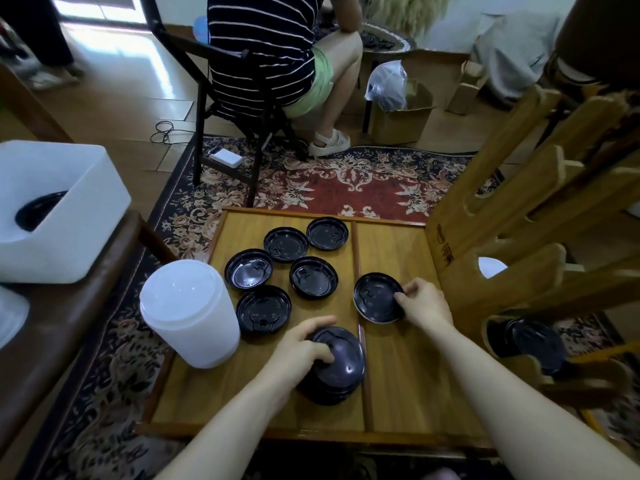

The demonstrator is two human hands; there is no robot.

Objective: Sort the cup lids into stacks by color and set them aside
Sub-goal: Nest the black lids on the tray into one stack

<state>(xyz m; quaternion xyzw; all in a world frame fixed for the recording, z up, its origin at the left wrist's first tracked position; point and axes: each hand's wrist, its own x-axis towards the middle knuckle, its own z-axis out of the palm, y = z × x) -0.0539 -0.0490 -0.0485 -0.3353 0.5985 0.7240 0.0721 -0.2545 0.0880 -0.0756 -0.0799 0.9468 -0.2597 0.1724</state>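
Observation:
Several black cup lids lie upside down on the wooden tray table (398,244); the farthest (327,233) is near the back edge. My left hand (304,344) grips the top of a stack of black lids (337,372) at the tray's front middle. My right hand (424,303) pinches the right rim of a single black lid (375,297), which is tilted slightly off the tray. A tall stack of white translucent lids (188,311) stands at the tray's left edge.
A wooden rack (519,237) stands right of the tray, with black lids (535,344) in its lower slot. A white bin (59,209) holding a black lid sits on a bench at left. A seated person (277,64) is on a chair behind, beside cardboard boxes (401,116).

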